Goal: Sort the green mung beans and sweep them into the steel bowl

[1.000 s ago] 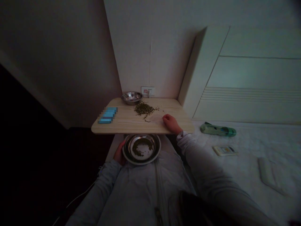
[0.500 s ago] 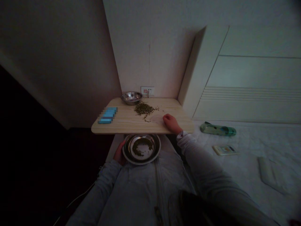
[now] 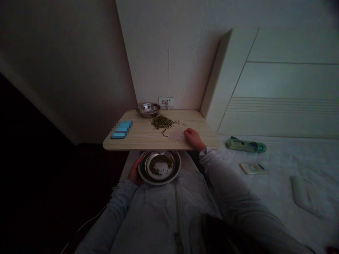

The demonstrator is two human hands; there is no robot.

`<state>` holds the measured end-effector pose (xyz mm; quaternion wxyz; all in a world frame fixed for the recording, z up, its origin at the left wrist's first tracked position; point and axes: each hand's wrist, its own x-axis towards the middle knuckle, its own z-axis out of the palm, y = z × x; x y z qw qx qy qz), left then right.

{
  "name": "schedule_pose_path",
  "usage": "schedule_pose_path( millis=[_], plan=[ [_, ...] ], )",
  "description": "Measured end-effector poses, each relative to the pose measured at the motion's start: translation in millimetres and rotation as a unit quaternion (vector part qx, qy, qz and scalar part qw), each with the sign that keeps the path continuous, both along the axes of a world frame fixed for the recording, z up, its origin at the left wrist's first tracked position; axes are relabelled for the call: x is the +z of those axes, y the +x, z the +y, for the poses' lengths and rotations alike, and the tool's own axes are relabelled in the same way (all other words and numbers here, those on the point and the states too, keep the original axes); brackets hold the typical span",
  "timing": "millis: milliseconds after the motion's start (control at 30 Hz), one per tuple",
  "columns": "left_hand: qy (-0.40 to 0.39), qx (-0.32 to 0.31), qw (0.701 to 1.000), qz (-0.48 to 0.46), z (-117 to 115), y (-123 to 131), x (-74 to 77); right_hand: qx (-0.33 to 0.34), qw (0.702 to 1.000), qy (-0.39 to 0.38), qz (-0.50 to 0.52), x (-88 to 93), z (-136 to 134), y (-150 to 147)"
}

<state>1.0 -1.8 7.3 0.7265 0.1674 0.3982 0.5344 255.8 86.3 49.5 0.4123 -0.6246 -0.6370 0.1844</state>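
Observation:
My left hand (image 3: 134,172) grips the rim of a steel dish (image 3: 160,166) held just below the front edge of a small wooden table (image 3: 143,139). The dish holds some small green beans. My right hand (image 3: 194,138) rests on the tabletop near its front right, fingers curled down against the wood; what is under them is hidden. A loose pile of green beans (image 3: 162,123) lies on the table to the left of and beyond that hand.
A second steel bowl (image 3: 147,109) stands at the table's back edge by a wall socket (image 3: 166,102). A blue flat object (image 3: 121,129) lies at the table's left. On the bed to the right lie a green case (image 3: 245,145), a small card-like thing (image 3: 253,168) and a pale object (image 3: 304,197).
My right hand has slid slightly toward the table's front edge. The dish and my left hand stay where they were.

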Motion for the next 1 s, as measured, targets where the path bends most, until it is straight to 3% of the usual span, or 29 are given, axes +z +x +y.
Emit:
schedule_pose_path(
  millis=[333,667,1000],
  plan=[
    [0.037,0.004,0.999,0.022,-0.7,2.1,4.0,0.0,1.0,-0.006,-0.017,0.7,-1.1,-2.3],
    [0.009,0.009,1.0,0.027,-1.1,1.3,3.3,-0.008,1.0,-0.008,-0.011,-0.1,-0.3,-2.0],
    [0.024,0.008,0.999,0.026,0.9,-0.7,-1.5,0.028,0.999,-0.011,-0.014,-0.5,-1.2,-1.9]
  ],
)
